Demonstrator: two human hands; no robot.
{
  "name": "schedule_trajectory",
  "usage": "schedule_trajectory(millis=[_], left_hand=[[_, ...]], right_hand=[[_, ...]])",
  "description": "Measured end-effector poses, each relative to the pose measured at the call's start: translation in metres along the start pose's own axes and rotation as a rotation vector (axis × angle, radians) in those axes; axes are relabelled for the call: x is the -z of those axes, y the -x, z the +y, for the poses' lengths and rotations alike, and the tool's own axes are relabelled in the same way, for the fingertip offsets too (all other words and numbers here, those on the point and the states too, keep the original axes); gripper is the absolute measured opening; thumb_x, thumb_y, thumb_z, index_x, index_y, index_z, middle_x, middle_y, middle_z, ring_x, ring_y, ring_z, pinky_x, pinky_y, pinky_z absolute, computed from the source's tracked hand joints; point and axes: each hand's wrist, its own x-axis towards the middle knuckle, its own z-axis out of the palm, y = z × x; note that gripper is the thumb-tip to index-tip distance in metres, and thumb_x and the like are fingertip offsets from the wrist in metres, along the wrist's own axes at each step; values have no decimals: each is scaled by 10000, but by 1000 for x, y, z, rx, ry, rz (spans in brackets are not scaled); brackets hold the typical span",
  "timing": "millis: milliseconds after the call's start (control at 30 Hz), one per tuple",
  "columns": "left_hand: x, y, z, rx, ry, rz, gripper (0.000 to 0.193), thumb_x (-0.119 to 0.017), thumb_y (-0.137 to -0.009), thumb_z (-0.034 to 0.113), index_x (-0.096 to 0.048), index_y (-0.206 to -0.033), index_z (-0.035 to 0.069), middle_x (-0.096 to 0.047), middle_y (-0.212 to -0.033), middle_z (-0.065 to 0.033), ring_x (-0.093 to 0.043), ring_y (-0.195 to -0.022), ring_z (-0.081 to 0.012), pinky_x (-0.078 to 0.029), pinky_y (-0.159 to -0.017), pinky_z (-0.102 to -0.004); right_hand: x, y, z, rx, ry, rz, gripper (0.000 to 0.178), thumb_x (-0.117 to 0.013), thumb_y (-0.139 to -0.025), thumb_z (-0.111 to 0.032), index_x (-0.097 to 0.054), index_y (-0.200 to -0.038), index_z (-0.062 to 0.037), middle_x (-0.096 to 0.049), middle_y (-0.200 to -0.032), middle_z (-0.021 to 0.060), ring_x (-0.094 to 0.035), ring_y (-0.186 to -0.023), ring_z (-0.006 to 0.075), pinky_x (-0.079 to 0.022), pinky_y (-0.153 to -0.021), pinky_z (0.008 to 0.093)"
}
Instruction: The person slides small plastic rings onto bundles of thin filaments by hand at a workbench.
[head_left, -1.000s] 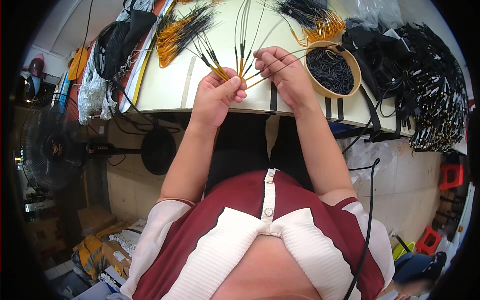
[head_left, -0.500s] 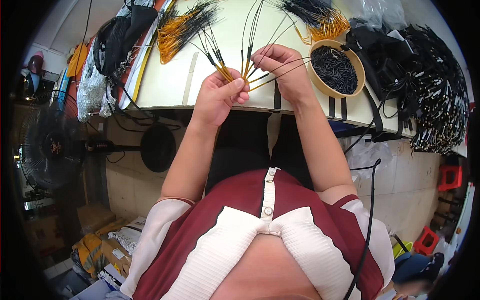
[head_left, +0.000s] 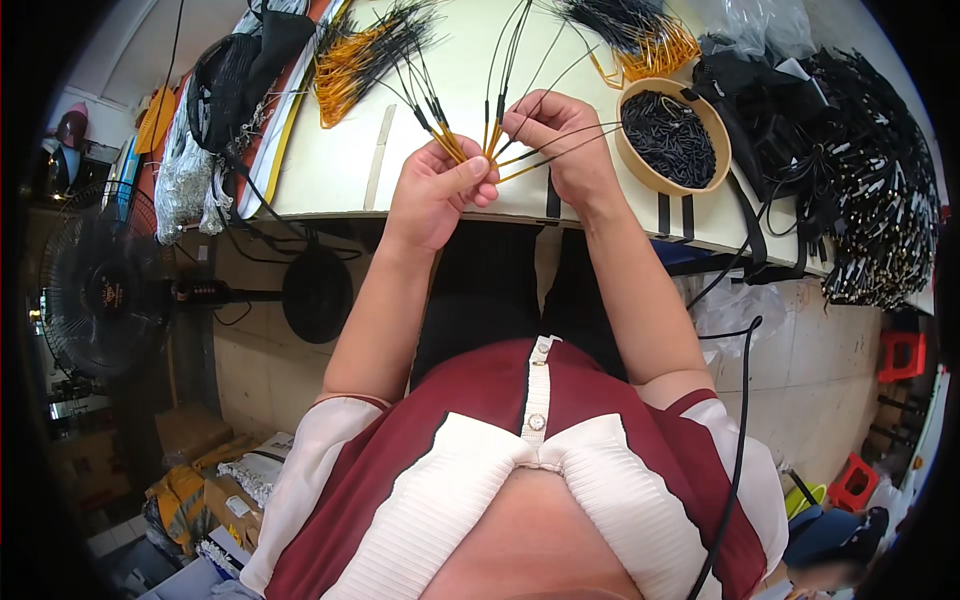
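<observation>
Facing the pale surface (head_left: 330, 170) at the frame's top. Having a wire bundle (head_left: 345, 80) lying at upper left, a second bundle (head_left: 652, 45) at upper right. Working just left of the bowl (head_left: 640, 172). Pinching fanned orange-and-black wires (head_left: 488, 135) at upper centre by their orange ends, between left fingers (head_left: 465, 178). Curling right fingers (head_left: 528, 128) narrowly among the wires, showing too little to tell any grip. Having black tubes (head_left: 668, 140) piled inside that bowl.
</observation>
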Motion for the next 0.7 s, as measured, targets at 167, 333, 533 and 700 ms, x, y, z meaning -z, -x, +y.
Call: schedule_trajectory(millis=[167, 333, 533, 700], left_hand=[[2, 1, -1, -9, 5, -8, 76, -624, -865, 23, -590, -929, 3, -659, -805, -119, -645, -640, -144, -524, -574, -220], [2, 0, 0, -3, 4, -10, 71, -624, -863, 19, -591, -924, 0, -657, -799, -118, -642, -631, -142, -523, -570, -217], [2, 0, 1, 16, -29, 4, 39, -605, -890, 31, -582, -922, 32, -639, -794, -98, -611, -618, -114, -504, -564, -194], [1, 1, 1, 17, -28, 12, 39, -604, -891, 31, -581, -921, 28, -636, -790, -102, -611, -625, -119, -503, -563, -197]], right_hand=[[0, 2, -2, -10, -21, -45, 51, -682, -818, -4, -656, -861, 2, -658, -800, 28, -591, -749, 81, -466, -728, 223], [-2, 4, -2, 6, -41, -59, 48, -678, -816, 4, -651, -856, 0, -654, -799, 27, -598, -768, 95, -469, -748, 232], [-3, 5, 1, -24, -63, -55, 62, -687, -809, -11, -657, -860, 9, -662, -817, 35, -598, -784, 104, -473, -764, 240], [0, 6, 5, -27, -93, -83, 72, -685, -817, -31, -667, -866, 19, -664, -829, 35, -589, -783, 97, -471, -753, 238]])
